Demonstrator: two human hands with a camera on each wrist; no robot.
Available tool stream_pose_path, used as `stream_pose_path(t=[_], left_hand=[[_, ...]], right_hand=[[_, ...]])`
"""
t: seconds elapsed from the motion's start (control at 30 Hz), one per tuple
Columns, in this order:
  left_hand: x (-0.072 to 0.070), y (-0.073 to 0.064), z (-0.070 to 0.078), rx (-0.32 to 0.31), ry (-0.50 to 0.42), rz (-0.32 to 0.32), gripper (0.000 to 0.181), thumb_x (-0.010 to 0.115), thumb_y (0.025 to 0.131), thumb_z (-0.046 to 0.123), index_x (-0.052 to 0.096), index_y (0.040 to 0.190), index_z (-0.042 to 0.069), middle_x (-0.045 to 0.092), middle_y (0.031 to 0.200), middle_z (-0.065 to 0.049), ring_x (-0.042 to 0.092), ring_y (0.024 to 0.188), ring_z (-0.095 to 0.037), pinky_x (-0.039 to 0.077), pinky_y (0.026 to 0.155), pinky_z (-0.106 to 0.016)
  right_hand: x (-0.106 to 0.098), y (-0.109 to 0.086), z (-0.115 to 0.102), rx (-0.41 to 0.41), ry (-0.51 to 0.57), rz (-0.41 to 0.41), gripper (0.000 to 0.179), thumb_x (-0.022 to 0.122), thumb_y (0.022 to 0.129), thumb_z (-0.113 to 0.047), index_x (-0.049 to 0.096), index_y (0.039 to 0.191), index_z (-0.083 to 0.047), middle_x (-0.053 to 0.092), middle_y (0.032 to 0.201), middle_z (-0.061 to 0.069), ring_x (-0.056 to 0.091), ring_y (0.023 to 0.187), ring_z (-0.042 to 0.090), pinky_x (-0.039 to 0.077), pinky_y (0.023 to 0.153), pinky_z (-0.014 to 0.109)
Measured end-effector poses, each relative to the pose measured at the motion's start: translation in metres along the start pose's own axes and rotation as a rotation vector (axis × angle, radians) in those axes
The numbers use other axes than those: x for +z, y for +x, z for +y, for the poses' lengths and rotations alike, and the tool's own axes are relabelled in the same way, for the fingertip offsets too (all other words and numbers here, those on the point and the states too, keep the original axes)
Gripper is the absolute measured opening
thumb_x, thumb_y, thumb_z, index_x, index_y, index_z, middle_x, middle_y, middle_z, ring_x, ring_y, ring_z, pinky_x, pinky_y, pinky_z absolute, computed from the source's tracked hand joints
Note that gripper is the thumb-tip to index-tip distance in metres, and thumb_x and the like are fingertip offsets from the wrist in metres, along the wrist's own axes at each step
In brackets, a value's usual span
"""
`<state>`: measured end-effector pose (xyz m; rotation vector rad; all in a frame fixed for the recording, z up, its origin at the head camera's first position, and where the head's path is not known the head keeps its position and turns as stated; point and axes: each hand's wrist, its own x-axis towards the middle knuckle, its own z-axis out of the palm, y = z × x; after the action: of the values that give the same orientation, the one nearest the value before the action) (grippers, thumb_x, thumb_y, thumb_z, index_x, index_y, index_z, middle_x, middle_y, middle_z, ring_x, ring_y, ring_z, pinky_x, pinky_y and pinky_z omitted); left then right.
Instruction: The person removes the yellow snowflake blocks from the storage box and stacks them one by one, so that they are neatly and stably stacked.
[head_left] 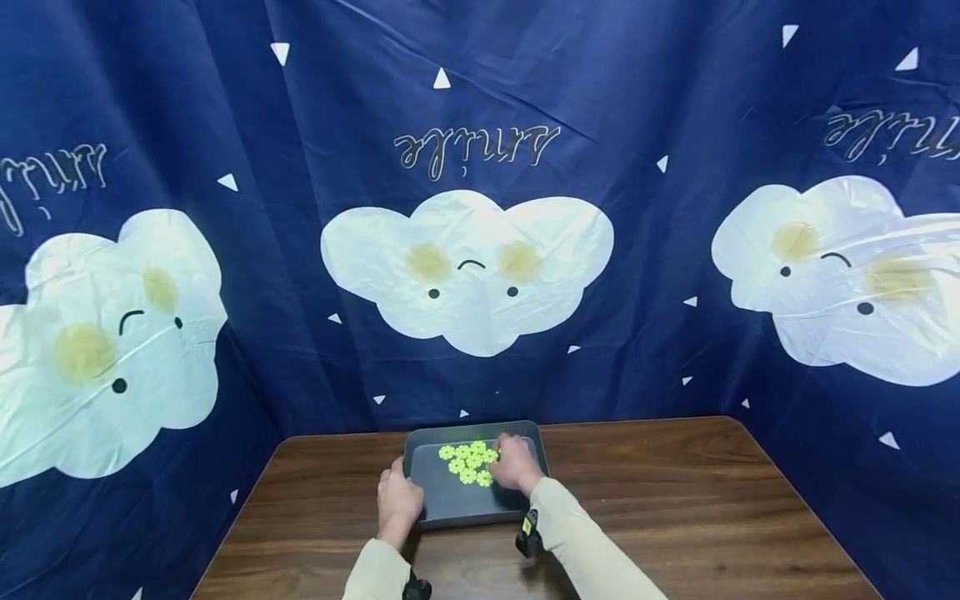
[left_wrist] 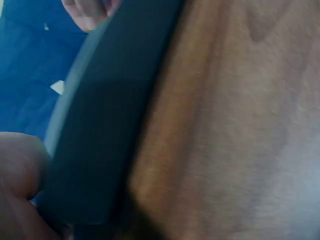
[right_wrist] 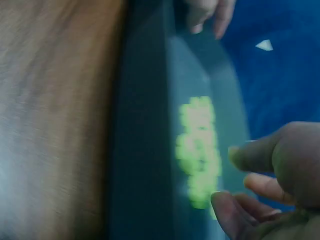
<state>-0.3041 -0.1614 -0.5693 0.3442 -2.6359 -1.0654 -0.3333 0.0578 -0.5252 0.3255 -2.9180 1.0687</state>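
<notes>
Gripping dark gray tray (head_left: 457,502) by its left wall: left hand (head_left: 399,498). Right hand (head_left: 516,463) over tray's right part, thumb and forefinger apart, fingers loosely bent, close to yellow-green flower-shaped pieces (head_left: 474,460); contact unclear. Pieces clustered on tray's floor, toward far side. Tray on wooden table (head_left: 675,500), blue curtain (head_left: 487,387) behind.

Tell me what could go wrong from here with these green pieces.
The green pieces lie bunched together, so the right hand, close beside them, might knock neighbours out of place.
The left hand is at the left edge of the dark tray; a tug there could shift it.
The pieces blur together in the right wrist view, so one could be misjudged.
</notes>
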Motion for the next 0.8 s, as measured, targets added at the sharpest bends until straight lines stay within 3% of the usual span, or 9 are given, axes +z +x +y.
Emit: stream_pose_path(t=[0.07, 0.23, 0.43, 0.67, 0.8], left_hand=[[0.003, -0.001, -0.002, -0.001, 0.008, 0.022, 0.047, 0.054, 0.091, -0.002, 0.052, 0.137, -0.008, 0.059, 0.115, -0.033, 0.059, 0.110, -0.053, 0.050, 0.097, -0.060], [0.006, -0.002, -0.005, 0.036, 0.035, 0.062, 0.046, 0.055, 0.089, -0.004, 0.054, 0.134, -0.009, 0.059, 0.112, -0.033, 0.060, 0.107, -0.052, 0.050, 0.097, -0.059], [0.007, -0.005, -0.005, 0.040, 0.018, 0.061, 0.045, 0.054, 0.090, -0.004, 0.054, 0.134, -0.010, 0.058, 0.114, -0.033, 0.059, 0.109, -0.051, 0.050, 0.099, -0.059], [0.010, -0.004, -0.009, 0.015, -0.097, 0.090, 0.041, 0.050, 0.095, -0.003, 0.056, 0.135, -0.009, 0.058, 0.120, -0.032, 0.057, 0.117, -0.050, 0.046, 0.105, -0.058], [0.011, -0.004, -0.008, 0.011, -0.130, 0.101, 0.040, 0.050, 0.097, -0.002, 0.056, 0.136, -0.009, 0.058, 0.127, -0.031, 0.055, 0.123, -0.050, 0.045, 0.107, -0.058]], right_hand=[[0.011, 0.001, 0.003, 0.038, -0.025, 0.013, 0.036, 0.076, 0.082, -0.006, 0.064, 0.114, 0.006, 0.062, 0.110, 0.021, 0.061, 0.106, 0.038, 0.054, 0.091, 0.050], [0.028, 0.004, 0.010, 0.125, -0.037, 0.052, 0.040, 0.069, 0.077, 0.001, 0.061, 0.116, 0.004, 0.054, 0.113, 0.024, 0.061, 0.098, 0.036, 0.055, 0.086, 0.049], [0.033, 0.004, 0.013, 0.190, -0.005, 0.083, 0.021, 0.067, 0.079, 0.002, 0.062, 0.100, 0.003, 0.053, 0.104, 0.021, 0.056, 0.090, 0.031, 0.055, 0.081, 0.048], [0.033, 0.002, 0.013, 0.159, -0.038, 0.122, 0.004, 0.067, 0.078, 0.002, 0.064, 0.080, 0.003, 0.059, 0.094, 0.019, 0.057, 0.091, 0.033, 0.055, 0.085, 0.048], [0.033, 0.003, 0.014, 0.147, -0.062, 0.135, 0.015, 0.068, 0.076, 0.000, 0.058, 0.065, -0.001, 0.060, 0.087, 0.018, 0.057, 0.091, 0.035, 0.055, 0.084, 0.047]])
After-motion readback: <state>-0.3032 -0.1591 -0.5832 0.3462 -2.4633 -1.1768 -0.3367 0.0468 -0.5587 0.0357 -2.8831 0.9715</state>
